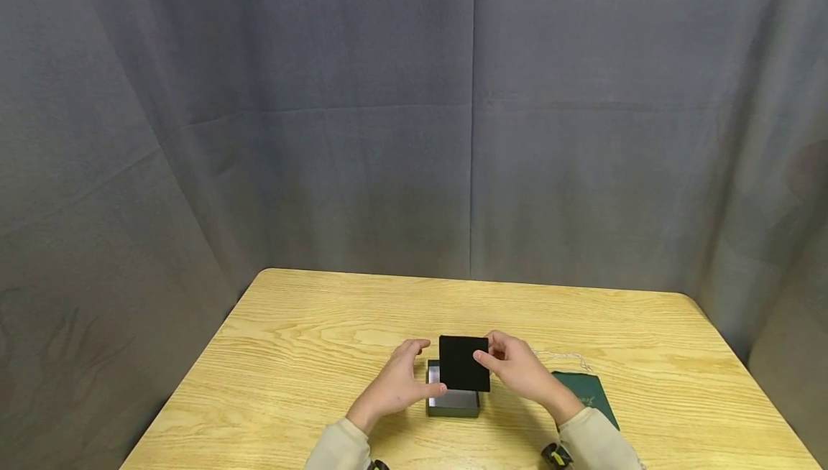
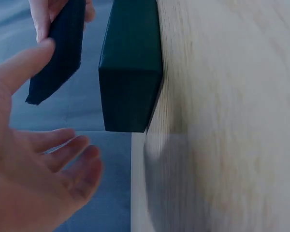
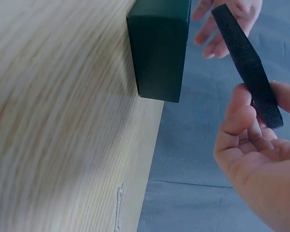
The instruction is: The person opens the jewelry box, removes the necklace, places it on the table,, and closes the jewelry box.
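A square black foam pad (image 1: 463, 366) is tilted above a small dark green box (image 1: 453, 411), whose pale inside shows in the head view. My right hand (image 1: 520, 371) pinches the pad's right edge between thumb and fingers, which the right wrist view shows edge-on as a thin foam slab (image 3: 246, 63). At the pad's left side is my left hand (image 1: 397, 384), its fingers spread apart. The left thumb (image 2: 26, 67) lies against or very near the pad's edge in the left wrist view; contact there is hard to tell. The box (image 2: 130, 63) sits on the table.
A dark green pouch (image 1: 589, 396) with gold lettering lies right of the box, partly behind the right forearm. Its white cord (image 1: 563, 356) trails over the wooden table (image 1: 310, 333). Grey curtains (image 1: 362, 132) hang behind and at both sides.
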Motion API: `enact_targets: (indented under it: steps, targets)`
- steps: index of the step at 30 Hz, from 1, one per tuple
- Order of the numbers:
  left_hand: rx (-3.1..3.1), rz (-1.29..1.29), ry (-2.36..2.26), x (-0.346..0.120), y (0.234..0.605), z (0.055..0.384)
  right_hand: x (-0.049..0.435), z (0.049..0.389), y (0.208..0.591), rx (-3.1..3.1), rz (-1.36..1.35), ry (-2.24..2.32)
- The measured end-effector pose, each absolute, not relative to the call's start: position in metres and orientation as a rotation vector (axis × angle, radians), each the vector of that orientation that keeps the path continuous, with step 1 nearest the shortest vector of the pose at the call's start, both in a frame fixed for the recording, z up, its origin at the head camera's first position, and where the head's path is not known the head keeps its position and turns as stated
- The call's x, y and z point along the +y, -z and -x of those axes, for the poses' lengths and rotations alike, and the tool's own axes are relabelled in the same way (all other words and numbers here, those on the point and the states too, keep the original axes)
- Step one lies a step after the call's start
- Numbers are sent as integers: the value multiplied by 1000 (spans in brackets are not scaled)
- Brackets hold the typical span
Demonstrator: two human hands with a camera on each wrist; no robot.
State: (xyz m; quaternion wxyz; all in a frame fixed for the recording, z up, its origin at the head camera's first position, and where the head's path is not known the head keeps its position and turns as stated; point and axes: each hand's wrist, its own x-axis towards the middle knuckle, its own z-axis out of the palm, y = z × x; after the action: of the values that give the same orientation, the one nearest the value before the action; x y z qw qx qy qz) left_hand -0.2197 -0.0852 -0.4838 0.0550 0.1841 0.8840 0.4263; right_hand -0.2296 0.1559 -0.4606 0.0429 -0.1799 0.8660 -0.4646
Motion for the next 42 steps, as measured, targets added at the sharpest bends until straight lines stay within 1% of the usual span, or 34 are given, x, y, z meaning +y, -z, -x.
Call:
enact_targets:
  steps: [7, 11, 23, 42]
  targets:
    - [2700, -636, -955, -83, 484, 217, 157, 230, 457, 2662, 519, 1437]
    - [2740, -652, -846, -81, 486, 217, 157, 230, 456, 2662, 518, 1445]
    - [2749, -608, -850, -80, 490, 219, 158, 231, 459, 2672, 491, 1446]
    - [2754, -586, -849, -80, 488, 219, 145, 230, 466, 2822, 391, 1299]
